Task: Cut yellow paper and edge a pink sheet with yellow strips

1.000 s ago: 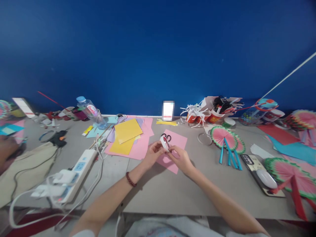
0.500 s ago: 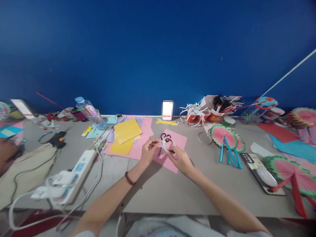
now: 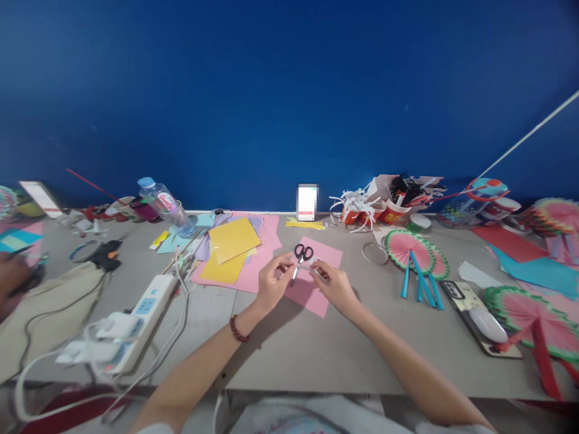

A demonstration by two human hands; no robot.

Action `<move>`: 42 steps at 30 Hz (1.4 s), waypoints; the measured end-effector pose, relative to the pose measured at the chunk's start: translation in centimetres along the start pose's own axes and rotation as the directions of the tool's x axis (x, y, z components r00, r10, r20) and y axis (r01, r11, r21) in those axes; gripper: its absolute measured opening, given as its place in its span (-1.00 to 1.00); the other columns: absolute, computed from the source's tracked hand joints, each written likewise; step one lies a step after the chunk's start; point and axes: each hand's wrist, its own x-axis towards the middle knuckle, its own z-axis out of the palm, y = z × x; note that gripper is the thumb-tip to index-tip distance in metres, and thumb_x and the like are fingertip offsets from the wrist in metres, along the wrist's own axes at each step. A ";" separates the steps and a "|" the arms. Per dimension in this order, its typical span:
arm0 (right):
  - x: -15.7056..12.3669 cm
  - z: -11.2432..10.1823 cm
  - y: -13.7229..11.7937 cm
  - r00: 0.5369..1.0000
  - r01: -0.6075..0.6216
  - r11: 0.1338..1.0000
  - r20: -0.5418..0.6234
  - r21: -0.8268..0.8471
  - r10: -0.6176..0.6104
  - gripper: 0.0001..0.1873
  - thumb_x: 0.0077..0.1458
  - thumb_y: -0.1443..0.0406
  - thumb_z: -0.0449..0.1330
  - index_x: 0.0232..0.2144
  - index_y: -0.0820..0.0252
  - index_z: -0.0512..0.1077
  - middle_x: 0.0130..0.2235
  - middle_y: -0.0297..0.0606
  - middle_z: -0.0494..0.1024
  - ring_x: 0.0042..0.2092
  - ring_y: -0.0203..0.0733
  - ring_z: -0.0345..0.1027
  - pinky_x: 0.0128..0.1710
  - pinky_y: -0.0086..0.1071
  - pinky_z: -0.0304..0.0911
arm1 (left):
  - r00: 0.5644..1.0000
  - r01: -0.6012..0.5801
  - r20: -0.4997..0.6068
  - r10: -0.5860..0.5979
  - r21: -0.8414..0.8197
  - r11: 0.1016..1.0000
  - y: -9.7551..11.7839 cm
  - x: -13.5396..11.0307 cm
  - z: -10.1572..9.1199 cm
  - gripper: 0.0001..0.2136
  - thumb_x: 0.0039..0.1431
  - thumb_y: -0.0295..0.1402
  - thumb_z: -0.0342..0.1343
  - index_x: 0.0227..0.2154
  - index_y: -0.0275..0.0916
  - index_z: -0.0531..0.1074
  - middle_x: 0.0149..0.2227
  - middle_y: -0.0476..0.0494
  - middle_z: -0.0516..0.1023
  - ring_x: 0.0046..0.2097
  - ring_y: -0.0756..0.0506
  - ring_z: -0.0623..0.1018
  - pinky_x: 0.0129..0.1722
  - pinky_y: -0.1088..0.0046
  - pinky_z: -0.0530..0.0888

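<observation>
Over the pink sheet (image 3: 328, 256), both hands come close together. My right hand (image 3: 335, 287) grips a roll of white tape (image 3: 319, 275), turned nearly edge-on and partly covered by the fingers. My left hand (image 3: 274, 283) pinches the tape's free end, and a short strip seems to span the gap between the two hands. Black-handled scissors (image 3: 303, 252) lie on the pink sheet just beyond the fingers, blades toward me.
Yellow sheets (image 3: 235, 238) lie left of the hands, near a power strip (image 3: 147, 316) with cables. A water bottle (image 3: 165, 205) leans behind. Watermelon-coloured paper fans (image 3: 411, 250) and a phone (image 3: 456, 292) under a white mouse (image 3: 488, 324) are at right. Another person's hand (image 3: 13, 277) shows far left.
The tape roll has tipped from showing its open ring to nearly edge-on in my right hand. The scissors' handles are now uncovered. My left hand stays pinched close by.
</observation>
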 end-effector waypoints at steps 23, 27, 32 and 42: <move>0.3 -9.2 -0.5 0.925 -0.243 0.967 0.318 0.080 0.207 -0.76 0.04 0.13 0.18 -0.38 0.18 0.51 -0.62 -0.42 0.36 -0.69 -0.39 0.15 -0.79 -0.53 0.07 | 0.732 -0.439 0.680 0.032 0.435 0.786 -2.8 0.7 -0.2 -0.57 0.18 -0.22 0.09 0.10 -0.15 0.29 0.18 -0.29 0.29 0.21 -0.30 0.25 0.15 0.03 0.21; -0.5 -9.5 -0.2 0.923 -0.261 0.955 0.327 0.141 0.204 -0.75 -0.01 0.12 0.22 -0.40 0.19 0.51 -0.40 -0.29 0.45 -0.58 -0.34 0.31 -0.79 -0.51 0.26 | 0.624 -0.476 0.779 0.056 0.322 0.818 -3.8 2.5 -0.6 -0.53 0.20 -0.31 0.06 0.18 -0.09 0.24 0.29 -0.21 0.14 0.32 -0.30 0.07 0.22 0.04 0.14; -0.7 -8.7 -0.7 0.810 -0.374 0.892 0.557 0.253 0.182 -0.74 0.00 0.11 0.22 -0.39 0.21 0.46 -0.34 -0.26 0.46 -0.45 -0.30 0.37 -0.67 -0.47 0.41 | 0.514 -0.460 0.856 0.052 0.225 0.859 -4.9 4.6 -0.3 -0.54 0.22 -0.44 -0.01 0.16 0.04 0.27 0.31 -0.04 0.11 0.34 -0.28 0.01 0.24 0.07 0.12; -1.5 -3.2 -0.5 0.933 0.002 0.989 0.354 0.149 -0.055 -0.88 0.11 0.29 0.12 -0.35 0.18 0.45 -0.12 -0.17 0.49 -0.36 -0.30 0.37 -0.40 -0.38 0.37 | 0.678 -0.463 0.720 0.148 0.262 0.847 -4.6 5.5 0.2 -0.61 0.22 -0.49 -0.05 0.08 -0.06 0.36 0.21 -0.15 0.32 0.21 -0.17 0.31 0.18 0.18 0.21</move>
